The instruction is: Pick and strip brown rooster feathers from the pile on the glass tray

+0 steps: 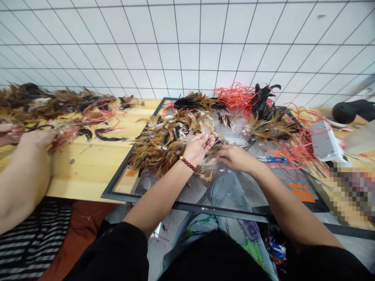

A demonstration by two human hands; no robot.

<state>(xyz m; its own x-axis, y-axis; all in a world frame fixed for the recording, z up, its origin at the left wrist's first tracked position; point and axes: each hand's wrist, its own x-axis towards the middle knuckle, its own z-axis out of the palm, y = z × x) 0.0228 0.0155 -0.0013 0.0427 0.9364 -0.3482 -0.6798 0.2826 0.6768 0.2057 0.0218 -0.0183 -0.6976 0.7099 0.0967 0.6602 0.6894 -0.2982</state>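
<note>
Many brown feathers (158,150) are lying mid-frame; the left hand (199,148) is holding its fingers curled over them, the right hand (234,157) likewise nearby; whether either is pinching anything, I cannot tell. Blue snips (277,159) are lying centre-right.

Ruffled, glossy feathers (158,146), smooth wooden tabletop (84,168), shiny transparent panel (195,195), plastic-looking string (234,97)

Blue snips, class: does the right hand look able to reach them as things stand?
Probably yes: the blue snips lie in plain view, close to the right hand, and nothing appears to stand between them.
</note>
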